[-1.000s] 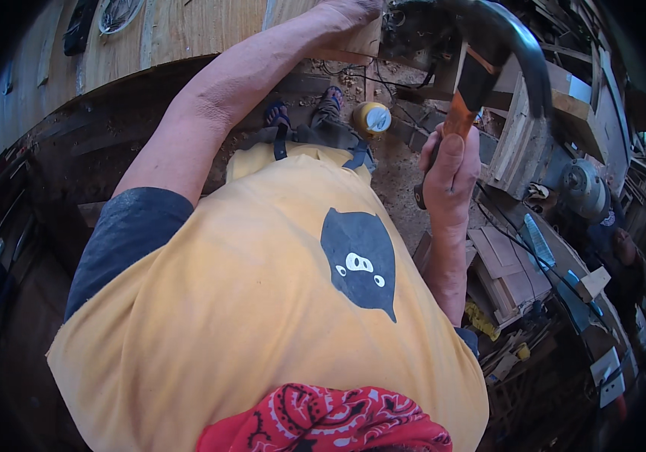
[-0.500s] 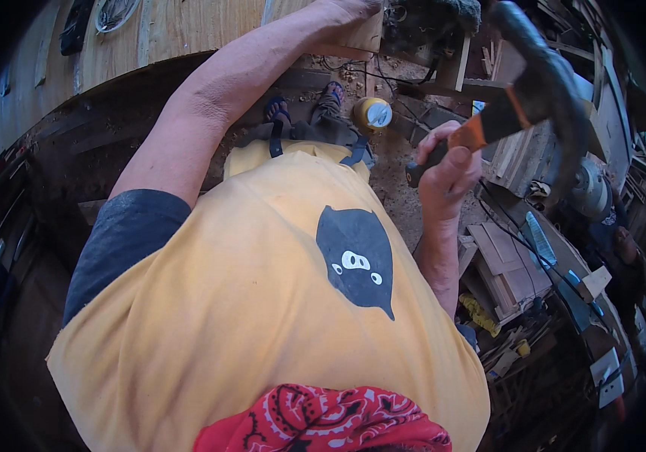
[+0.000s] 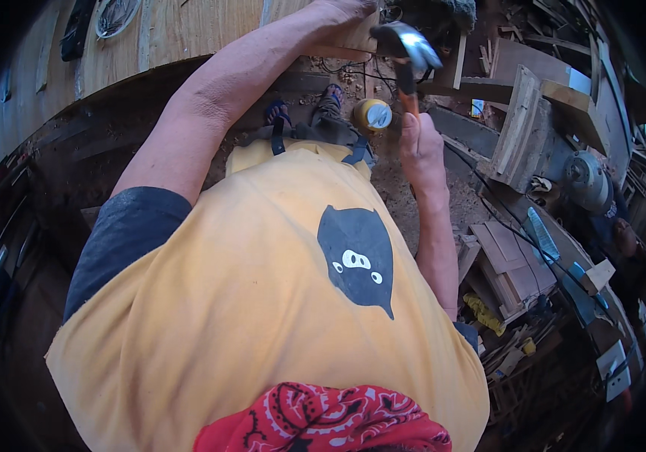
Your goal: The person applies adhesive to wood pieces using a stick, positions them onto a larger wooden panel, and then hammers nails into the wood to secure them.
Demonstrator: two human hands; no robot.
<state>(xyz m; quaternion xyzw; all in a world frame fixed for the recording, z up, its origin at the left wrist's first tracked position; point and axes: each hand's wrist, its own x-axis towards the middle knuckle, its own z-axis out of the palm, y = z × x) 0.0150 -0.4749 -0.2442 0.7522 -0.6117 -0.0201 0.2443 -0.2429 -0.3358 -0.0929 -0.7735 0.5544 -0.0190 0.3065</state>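
Note:
My right hand (image 3: 423, 147) is wrapped round the orange and black handle of a claw hammer (image 3: 405, 81). The hammer's metal head, blurred by motion, points away from me near the right end of a wooden board. At the top edge of the picture, my left hand (image 3: 349, 7) rests by the end of the pale wooden workbench top (image 3: 187, 34). The frame cuts off its fingers, so whether they hold anything is hidden.
A yellow can with a pale lid (image 3: 373, 114) stands on the floor beyond my feet. To the right are stacked wood blocks (image 3: 522, 132), a round grey machine (image 3: 588, 181), panels (image 3: 507, 264), black cables and scrap wood. A clear roll (image 3: 117, 16) lies on the bench.
My right hand has swung the hammer forward and to the left, from raised close to the camera to down near the bench end. The left arm has barely moved.

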